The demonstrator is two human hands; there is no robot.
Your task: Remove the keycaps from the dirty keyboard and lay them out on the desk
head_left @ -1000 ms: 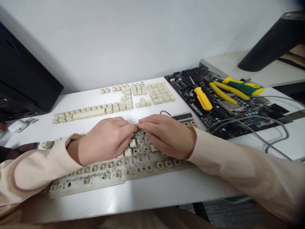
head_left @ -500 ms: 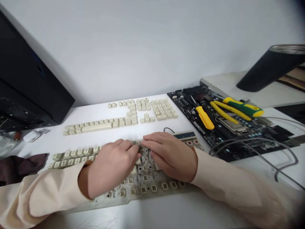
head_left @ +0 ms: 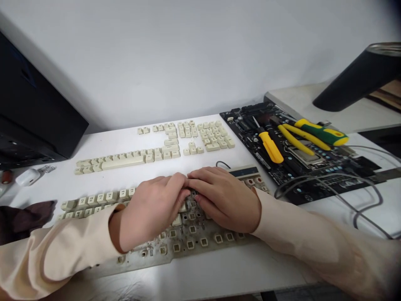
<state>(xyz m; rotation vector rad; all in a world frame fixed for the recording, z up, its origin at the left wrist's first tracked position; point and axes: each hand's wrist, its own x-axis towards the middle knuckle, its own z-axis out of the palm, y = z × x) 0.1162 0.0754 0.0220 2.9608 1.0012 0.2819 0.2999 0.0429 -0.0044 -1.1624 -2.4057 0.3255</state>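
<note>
White wall is rising behind a white desk (head_left: 219,267), and a black computer case (head_left: 31,104) is standing at the far left. Near the desk edge, an old dirty keyboard (head_left: 188,246) is lying across the desk, and many of its switches are showing without caps. Both hands are resting on the middle of it: the left hand (head_left: 150,211) is curving over from the left side, the right hand (head_left: 224,198) is coming from the right side, and their fingertips (head_left: 184,182) are meeting above the bare switches. Each grip is curled and pressing down, but the fingers are hiding what is under them, so it is not possible to tell if they are pinching a keycap. Two rows of cream keycaps (head_left: 94,200) are sitting on the left part of the keyboard. Many loose keycaps (head_left: 184,142) are lying in neat groups on the desk beyond the hands. On the right, a black motherboard (head_left: 250,121) is lying with a yellow-handled screwdriver (head_left: 268,145) and yellow-green pliers (head_left: 322,134) on top, and a gray cable (head_left: 328,184) is curving beside it. A dark cloth (head_left: 21,215) and a small white case (head_left: 26,177) are lying at the left.
</note>
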